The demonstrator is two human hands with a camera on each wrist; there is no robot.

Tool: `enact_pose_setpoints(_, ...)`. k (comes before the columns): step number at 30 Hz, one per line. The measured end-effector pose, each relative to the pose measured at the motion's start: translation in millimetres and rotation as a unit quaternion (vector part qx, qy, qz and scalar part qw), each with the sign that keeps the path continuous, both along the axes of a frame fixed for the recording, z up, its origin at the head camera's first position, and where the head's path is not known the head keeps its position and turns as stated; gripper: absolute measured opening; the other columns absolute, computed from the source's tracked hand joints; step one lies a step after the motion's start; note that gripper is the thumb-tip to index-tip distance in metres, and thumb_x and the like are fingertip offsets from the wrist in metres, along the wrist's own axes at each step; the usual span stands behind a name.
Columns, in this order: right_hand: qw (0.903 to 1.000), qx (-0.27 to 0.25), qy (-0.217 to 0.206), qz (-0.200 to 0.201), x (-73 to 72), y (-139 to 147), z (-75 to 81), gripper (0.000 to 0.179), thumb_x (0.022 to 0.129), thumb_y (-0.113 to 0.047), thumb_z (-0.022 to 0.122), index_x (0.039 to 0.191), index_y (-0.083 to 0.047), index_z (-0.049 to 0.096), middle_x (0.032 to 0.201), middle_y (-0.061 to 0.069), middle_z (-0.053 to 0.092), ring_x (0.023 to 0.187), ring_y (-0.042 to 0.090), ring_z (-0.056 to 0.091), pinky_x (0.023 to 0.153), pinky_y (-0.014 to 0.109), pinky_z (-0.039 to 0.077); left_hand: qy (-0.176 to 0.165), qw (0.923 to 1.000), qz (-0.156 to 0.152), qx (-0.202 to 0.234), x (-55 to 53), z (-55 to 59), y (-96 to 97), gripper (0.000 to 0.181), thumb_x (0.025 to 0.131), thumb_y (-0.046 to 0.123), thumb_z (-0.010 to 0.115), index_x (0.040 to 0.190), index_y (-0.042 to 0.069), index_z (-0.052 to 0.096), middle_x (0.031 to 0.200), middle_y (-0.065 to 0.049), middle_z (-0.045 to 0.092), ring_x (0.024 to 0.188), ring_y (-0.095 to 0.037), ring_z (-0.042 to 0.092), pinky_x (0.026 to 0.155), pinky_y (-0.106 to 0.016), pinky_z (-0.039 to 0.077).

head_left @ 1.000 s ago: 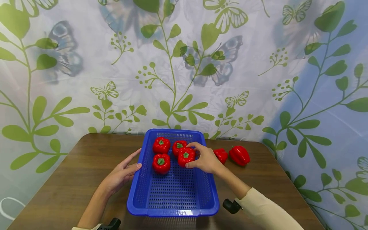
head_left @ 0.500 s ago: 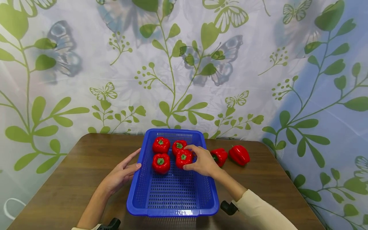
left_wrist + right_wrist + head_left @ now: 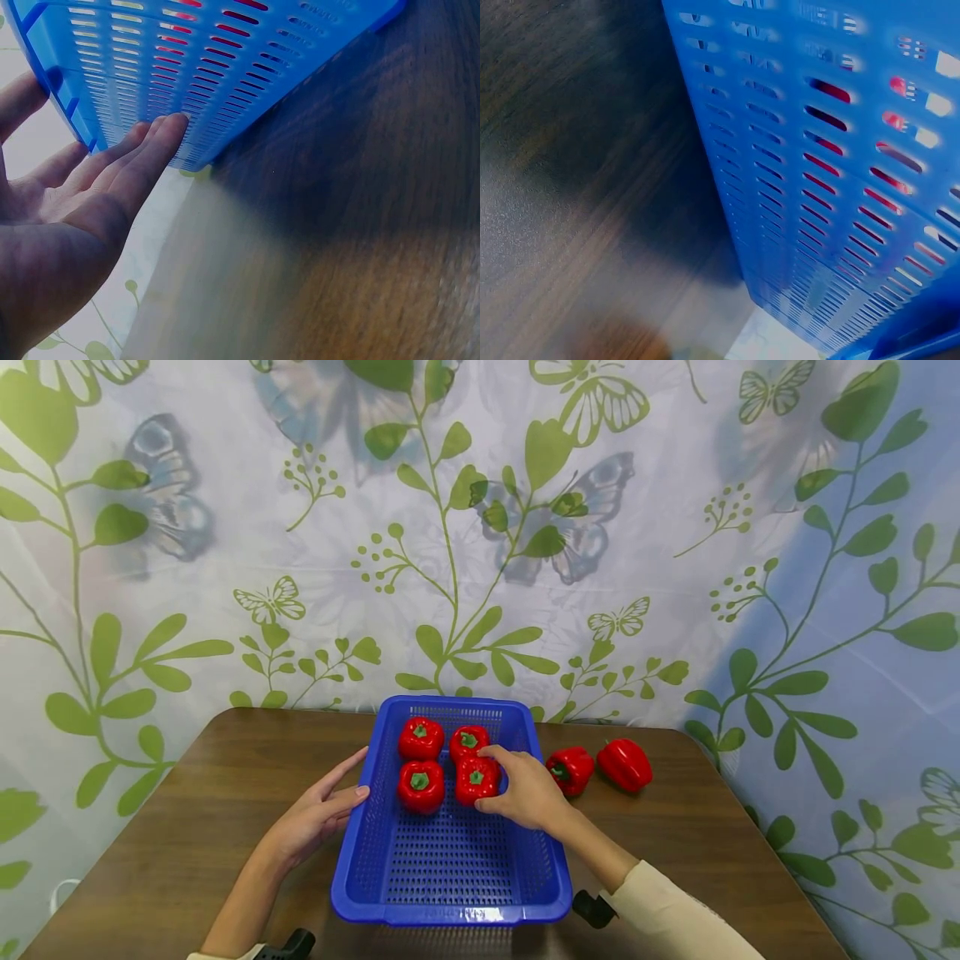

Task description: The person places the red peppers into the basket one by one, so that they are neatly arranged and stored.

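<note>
In the head view, a blue perforated plastic basket [image 3: 450,914] stands on the table. My left hand [image 3: 311,818] rests at its left rim, thumb tip over the edge, the other fingers [image 3: 154,161] stretched out along the outer wall in the left wrist view. Inside the basket my right hand [image 3: 528,789] holds a red bell pepper [image 3: 477,781] between thumb and fingers, stem up. Behind it sits another bell pepper [image 3: 467,742]. To the left stand two more, a rear bell pepper [image 3: 421,740] and a front bell pepper [image 3: 421,788]. The right wrist view shows only the basket wall [image 3: 780,195], hiding the hand.
Right of the basket, two red peppers lie on the wooden table [image 3: 697,860]: a nearer pepper [image 3: 572,772] on its side and a farther pepper [image 3: 626,766]. A patterned cloth [image 3: 480,568] hangs behind the table.
My right hand has moved the held bell pepper slightly left and toward me, in front of the rear right one. The left hand and the basket have stayed in place.
</note>
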State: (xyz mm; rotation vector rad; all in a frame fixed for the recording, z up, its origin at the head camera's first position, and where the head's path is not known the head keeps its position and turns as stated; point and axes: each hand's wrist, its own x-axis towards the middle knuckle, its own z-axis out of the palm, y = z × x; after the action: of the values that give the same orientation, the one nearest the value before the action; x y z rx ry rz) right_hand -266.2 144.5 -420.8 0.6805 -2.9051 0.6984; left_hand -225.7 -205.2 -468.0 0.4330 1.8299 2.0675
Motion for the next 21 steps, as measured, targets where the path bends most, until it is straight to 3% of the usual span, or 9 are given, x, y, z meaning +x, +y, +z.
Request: enact_pose_setpoints(21,0.9987,0.030,0.040,0.004,5.8,-0.9,-2.3,0.066,0.079,-0.043,0.082,0.137,-0.022,0.059,0.106,0.007,0.076,0.099,0.027,0.066,0.073,0.039,0.056,0.000,1.0000,0.001,0.001,1.8,0.7,1.1,0.069,0.107,0.019,0.049,0.165,0.023,0.011,0.149,-0.027,0.051,0.127,-0.039,0.061,0.101,-0.040,0.055)
